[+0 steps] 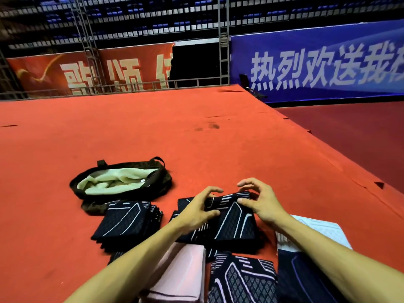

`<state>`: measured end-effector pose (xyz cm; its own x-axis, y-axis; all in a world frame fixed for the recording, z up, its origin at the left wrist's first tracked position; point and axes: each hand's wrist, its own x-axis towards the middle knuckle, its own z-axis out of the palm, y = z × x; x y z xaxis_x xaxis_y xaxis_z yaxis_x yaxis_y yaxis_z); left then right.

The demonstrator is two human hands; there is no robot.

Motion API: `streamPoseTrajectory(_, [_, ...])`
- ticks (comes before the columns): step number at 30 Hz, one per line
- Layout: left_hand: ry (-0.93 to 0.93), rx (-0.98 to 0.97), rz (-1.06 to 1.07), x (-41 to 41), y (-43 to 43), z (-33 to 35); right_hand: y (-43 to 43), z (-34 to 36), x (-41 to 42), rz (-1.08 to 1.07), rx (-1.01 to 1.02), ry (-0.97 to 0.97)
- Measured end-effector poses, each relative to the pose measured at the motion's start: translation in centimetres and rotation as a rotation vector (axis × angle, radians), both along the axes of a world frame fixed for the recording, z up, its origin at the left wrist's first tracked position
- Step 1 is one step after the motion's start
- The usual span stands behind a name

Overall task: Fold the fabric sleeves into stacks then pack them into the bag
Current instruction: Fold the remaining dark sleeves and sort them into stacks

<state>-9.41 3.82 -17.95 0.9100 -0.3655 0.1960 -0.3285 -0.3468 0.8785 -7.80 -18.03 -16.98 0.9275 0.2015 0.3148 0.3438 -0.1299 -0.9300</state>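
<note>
Both of our bare forearms reach forward from the bottom of the view over a red carpet (196, 138), converging on a black sleeve with white line markings (235, 217) that lies atop a pile of the same fabric directly ahead of us. Our left hand (197, 209) arches over the sleeve's far left part, fingers curled onto its upper fold and thumb laid on the cloth, pinching it. Our right hand (260, 204) mirrors it on the far right, thumb pressed to the fabric and fingers bent clawlike over the far edge, gripping the fold. Just left of the pile sits a squared stack of folded black sleeves (126, 224), right against the near side of the dark bag (162, 171), which lies open on the carpet beyond, its pale green lining (113, 181) showing. Nearer us, between and beneath our arms, lie folded pink sleeves (185, 274), another black patterned sleeve (242, 278) and, under the right forearm, a white printed sheet (317, 230).
</note>
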Motion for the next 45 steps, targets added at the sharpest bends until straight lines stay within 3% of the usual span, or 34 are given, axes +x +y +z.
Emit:
streamPoseTrajectory(6, [0.006,-0.259,0.155,-2.8,2.6,1.4,1.6,1.5,-2.7,0.167,-0.03,0.04])
streamPoseTrajectory(11, [-0.035,-0.289,0.235,-5.0,4.3,2.1,4.3,1.4,-5.0,0.188,-0.096,-0.007])
streamPoseTrajectory(20, [-0.078,-0.366,0.434,-5.4,15.3,5.5,15.5,3.4,-2.2,0.184,0.038,-0.014])
streamPoseTrajectory(25, [-0.081,-0.246,0.671,-5.0,22.0,4.1,23.3,1.2,-0.9,0.173,0.014,0.061])
streamPoseTrajectory(31, [-0.058,-0.033,0.768,-4.4,24.5,0.0,26.7,-1.3,0.0,0.079,-0.29,-0.036])
streamPoseTrajectory(35, [-0.112,0.083,0.722,-4.5,24.3,-1.4,26.0,-2.6,-0.3,0.114,-0.483,-0.095])
streamPoseTrajectory(39, [-0.298,0.159,0.635,-4.8,24.5,0.0,25.5,-1.7,-0.4,0.013,-0.404,-0.21])
streamPoseTrajectory(42, [-0.232,0.106,0.488,-5.2,24.1,0.8,25.3,-1.5,-1.1,0.146,-0.289,-0.238])
streamPoseTrajectory(45, [-0.133,0.312,0.356,-5.3,23.6,-0.3,25.0,-2.4,-1.7,0.316,-0.439,-0.135])
